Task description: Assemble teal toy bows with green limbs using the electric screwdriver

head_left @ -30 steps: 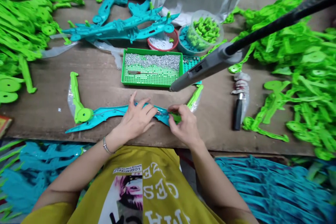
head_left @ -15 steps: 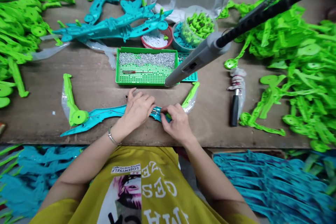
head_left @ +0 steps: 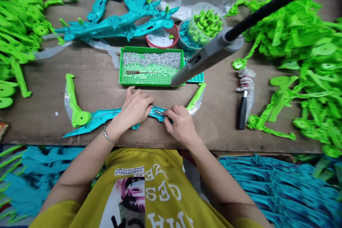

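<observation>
A long blue bow-shaped plastic piece [head_left: 104, 117] lies across the table in front of me. Lime-green arms stand at its ends, the left arm [head_left: 71, 94] with a round disc and the right arm [head_left: 196, 97], both with clear film. Over the middle of the blue piece lies my left hand [head_left: 137, 106], fingers bent around it. A small metal part [head_left: 158, 112] sits in the hollow between my hands. My right hand [head_left: 180, 123] pinches at the blue piece just right of that part; what is between its fingertips is hidden.
A green basket [head_left: 121, 67] behind holds small metal pieces and a screwdriver [head_left: 141, 72]. A grey hanging power screwdriver [head_left: 197, 60] slants above its right corner. A black-handled hammer [head_left: 242, 110] lies right. Green parts [head_left: 299, 50] heap both sides; blue parts [head_left: 114, 25] lie behind.
My left hand has slid a little left along the blue piece, baring more of the metal part. The right hand stays pinched close to the same place.
</observation>
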Available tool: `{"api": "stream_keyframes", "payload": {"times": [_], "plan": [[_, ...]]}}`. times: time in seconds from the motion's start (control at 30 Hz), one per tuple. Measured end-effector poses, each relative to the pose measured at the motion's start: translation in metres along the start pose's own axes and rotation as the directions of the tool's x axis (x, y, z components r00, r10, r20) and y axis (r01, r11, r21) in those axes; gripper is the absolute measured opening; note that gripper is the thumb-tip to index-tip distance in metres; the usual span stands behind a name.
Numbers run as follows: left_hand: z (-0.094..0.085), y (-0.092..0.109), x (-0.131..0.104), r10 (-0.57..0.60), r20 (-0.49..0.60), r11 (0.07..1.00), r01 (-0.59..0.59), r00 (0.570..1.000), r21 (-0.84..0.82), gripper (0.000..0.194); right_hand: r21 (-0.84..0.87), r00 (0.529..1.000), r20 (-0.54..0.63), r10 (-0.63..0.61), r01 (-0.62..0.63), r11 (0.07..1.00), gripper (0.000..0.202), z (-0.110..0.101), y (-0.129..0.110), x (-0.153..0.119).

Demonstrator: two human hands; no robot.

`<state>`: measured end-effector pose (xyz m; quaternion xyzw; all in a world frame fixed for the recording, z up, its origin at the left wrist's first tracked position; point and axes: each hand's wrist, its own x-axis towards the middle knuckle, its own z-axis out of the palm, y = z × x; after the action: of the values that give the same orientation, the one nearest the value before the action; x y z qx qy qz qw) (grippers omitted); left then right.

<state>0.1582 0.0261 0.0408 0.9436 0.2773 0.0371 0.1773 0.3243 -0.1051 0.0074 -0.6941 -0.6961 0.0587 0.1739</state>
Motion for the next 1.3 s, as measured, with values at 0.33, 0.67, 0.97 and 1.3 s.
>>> {"api": "stream_keyframes", "payload": {"times": [0.33, 0.67, 0.97, 1.3], "plan": [[-0.008, -0.012, -0.011, -0.088, -0.012, 0.994, 0.089, 0.996, 0.067, 0.022, 0.115, 1.0, 0.023, 0.016, -0.019, 0.993, 0.019, -0.012, -0.011, 0.014], [-0.014, -0.019, -0.026, -0.142, -0.068, 0.987, 0.135, 0.988, -0.091, 0.02, 0.085, 0.996, 0.082, -0.019, 0.011, 0.996, 0.027, 0.016, -0.04, 0.042], [-0.003, -0.036, -0.04, -0.408, -0.039, 0.85, 0.364, 0.912, -0.381, 0.025, 0.155, 0.998, 0.047, -0.035, 0.027, 0.987, 0.029, 0.022, -0.037, 0.039], [0.005, -0.016, -0.047, -0.537, -0.228, 0.616, 0.193, 0.812, -0.763, 0.028, 0.121, 0.998, 0.025, -0.05, 0.047, 0.992, 0.027, 0.024, -0.04, 0.036]]}}
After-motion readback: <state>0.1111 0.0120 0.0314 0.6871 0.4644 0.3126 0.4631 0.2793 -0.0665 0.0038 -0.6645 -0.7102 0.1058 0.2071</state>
